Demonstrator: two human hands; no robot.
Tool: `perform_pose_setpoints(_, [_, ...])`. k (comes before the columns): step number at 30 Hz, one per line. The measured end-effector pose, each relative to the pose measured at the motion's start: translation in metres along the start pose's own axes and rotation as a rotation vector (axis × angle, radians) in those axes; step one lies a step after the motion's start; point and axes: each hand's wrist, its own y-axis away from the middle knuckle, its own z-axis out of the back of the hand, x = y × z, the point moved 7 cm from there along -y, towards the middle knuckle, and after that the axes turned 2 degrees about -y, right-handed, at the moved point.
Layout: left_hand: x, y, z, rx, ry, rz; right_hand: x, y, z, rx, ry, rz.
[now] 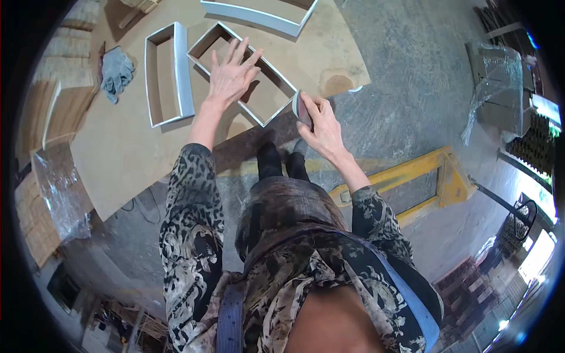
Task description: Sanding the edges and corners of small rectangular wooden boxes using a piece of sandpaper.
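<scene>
A shallow rectangular box point(272, 77) with white edges and a brown inside lies slanted on the worktable point(120, 159) in front of me. My left hand point(233, 75) is spread over it with the fingers apart, reaching across its opening; whether the palm touches the box is hard to tell. At the box's near right corner, my right hand point(322, 126) grips a sanding block point(301, 110), pale on one side and reddish-brown on the other. The block's pale side meets the corner's outer face.
Similar boxes stand to the left point(183, 76) and at the far edge point(253, 16). A grey glove point(118, 69) lies at the table's left, near stacked brown boards point(65, 106). Clear plastic wrap point(59, 197) hangs below them. A yellow pallet jack point(406, 182) stands at my right.
</scene>
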Motion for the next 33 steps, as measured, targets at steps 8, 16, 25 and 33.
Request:
perform_pose_setpoints(8, [0.004, -0.003, -0.011, 0.13, 0.029, 0.079, 0.005, 0.012, -0.003, -0.032, 0.168, 0.135])
perform_pose_setpoints(16, [0.001, -0.002, -0.01, 0.167, 0.023, 0.11, 0.006, 0.011, -0.01, -0.113, 0.122, 0.158])
perform_pose_setpoints(25, [-0.003, -0.002, -0.008, 0.171, -0.006, 0.171, 0.003, -0.018, -0.003, -0.071, 0.33, 0.238])
perform_pose_setpoints(33, [-0.006, -0.002, -0.01, 0.216, -0.042, 0.162, 0.01, -0.027, -0.012, -0.121, 0.561, 0.273])
